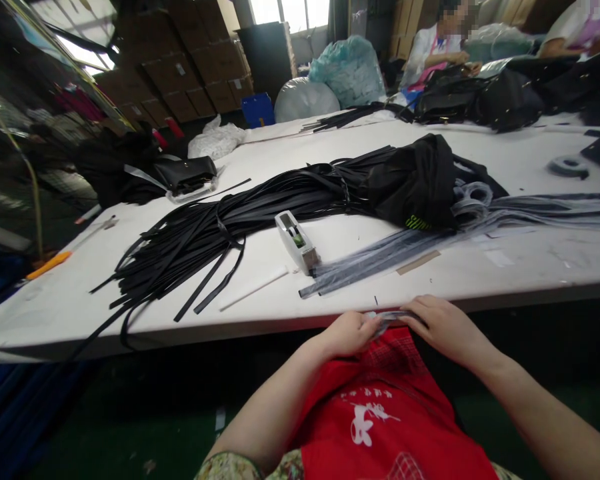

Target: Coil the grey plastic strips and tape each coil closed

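Note:
Close to my body, at the table's front edge, a short length of plastic-wrapped strap (394,315) stretches between my two hands. My left hand (349,332) pinches one end, and my right hand (443,325) has its fingers closed on the other. Just beyond them on the white table (260,293) lie long dark straps in clear plastic film (375,259). A white tape dispenser (297,241) stands by their near ends. Behind it stretches a tied bundle of black straps (285,190), its right part under a black cloth (413,180) with green print.
A thin white stick (253,290) and a brown strip (418,263) lie near the front edge. An orange-handled tool (49,265) is at the left corner. Black bags (505,100) cover the far right, where two people work. Stacked cartons (175,70) stand behind.

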A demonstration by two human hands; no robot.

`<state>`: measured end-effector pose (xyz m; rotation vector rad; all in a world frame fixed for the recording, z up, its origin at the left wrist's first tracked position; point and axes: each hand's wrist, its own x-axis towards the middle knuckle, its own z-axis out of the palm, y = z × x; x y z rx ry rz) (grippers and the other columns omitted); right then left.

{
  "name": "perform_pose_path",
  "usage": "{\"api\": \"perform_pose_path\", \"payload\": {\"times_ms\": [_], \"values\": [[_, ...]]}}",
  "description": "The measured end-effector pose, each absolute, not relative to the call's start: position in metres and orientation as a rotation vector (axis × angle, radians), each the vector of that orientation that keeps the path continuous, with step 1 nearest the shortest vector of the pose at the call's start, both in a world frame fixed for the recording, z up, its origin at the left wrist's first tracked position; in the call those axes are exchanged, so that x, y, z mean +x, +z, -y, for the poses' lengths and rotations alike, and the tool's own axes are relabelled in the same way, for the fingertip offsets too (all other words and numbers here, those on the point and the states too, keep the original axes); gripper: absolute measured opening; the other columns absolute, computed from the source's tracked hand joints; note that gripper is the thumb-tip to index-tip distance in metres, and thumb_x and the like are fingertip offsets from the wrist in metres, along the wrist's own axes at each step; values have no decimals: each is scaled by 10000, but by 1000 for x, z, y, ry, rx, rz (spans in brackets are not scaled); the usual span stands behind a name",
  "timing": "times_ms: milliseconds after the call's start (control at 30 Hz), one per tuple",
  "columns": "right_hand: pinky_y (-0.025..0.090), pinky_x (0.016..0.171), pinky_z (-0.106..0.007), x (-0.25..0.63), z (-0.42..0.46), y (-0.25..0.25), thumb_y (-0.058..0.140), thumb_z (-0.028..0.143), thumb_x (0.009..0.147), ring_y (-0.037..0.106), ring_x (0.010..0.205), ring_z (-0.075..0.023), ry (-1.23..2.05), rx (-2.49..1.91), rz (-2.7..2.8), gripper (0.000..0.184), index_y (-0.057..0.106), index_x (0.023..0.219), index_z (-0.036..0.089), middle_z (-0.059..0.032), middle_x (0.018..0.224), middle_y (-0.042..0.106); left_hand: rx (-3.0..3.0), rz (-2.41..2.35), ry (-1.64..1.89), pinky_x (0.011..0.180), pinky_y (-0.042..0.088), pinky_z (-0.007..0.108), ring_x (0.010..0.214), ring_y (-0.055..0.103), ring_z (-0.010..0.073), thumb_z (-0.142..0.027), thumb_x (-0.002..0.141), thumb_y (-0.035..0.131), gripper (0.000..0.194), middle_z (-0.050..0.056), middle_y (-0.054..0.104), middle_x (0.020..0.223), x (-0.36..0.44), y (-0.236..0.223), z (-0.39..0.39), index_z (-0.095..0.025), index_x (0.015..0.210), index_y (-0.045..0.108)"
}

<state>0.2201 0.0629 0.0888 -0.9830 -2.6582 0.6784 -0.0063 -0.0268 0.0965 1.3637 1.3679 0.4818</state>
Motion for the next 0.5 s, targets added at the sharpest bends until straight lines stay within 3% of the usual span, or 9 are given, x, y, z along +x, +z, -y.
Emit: {"api": "perform_pose_path", "payload": {"times_ms": [100,200,300,433,500], "values": [[478,928,-446,214,-57,81,401,421,980,638,963,-271,792,-964,2592,367,687,1056,204,-114,1014,715,852,-921,615,417,325,241,341,350,110,-703,892,297,635,-69,364,371,-11,90,28,-163,726,587],[464,995,-431,195,-34,69,261,489,1015,634,1071,-253,1434,-847,2270,491,621,1189,203,-106,1159,692,535,-632,802,384,347,225,295,297,92,-654,918,315,614,-86,329,352,-6,82,26,-138,765,610],[514,915,-394,172,-9,59,272,598,985,662,954,-235,1861,-766,1844,558,586,1175,179,-102,1044,702,363,-494,989,425,413,220,310,308,79,-613,946,326,620,-79,352,388,2,76,24,-99,813,647],[531,775,-333,165,-9,65,386,651,935,628,783,-195,1910,-808,1744,524,593,1020,177,-66,887,673,315,-495,1124,581,492,246,478,497,101,-638,865,521,578,-24,515,532,3,72,30,-81,899,670],[511,829,-341,174,-24,78,429,629,928,625,839,-211,1830,-795,1960,490,608,993,177,-68,908,676,433,-694,1154,667,503,272,606,578,135,-633,820,594,548,21,607,644,-4,70,34,-94,894,667]]}}
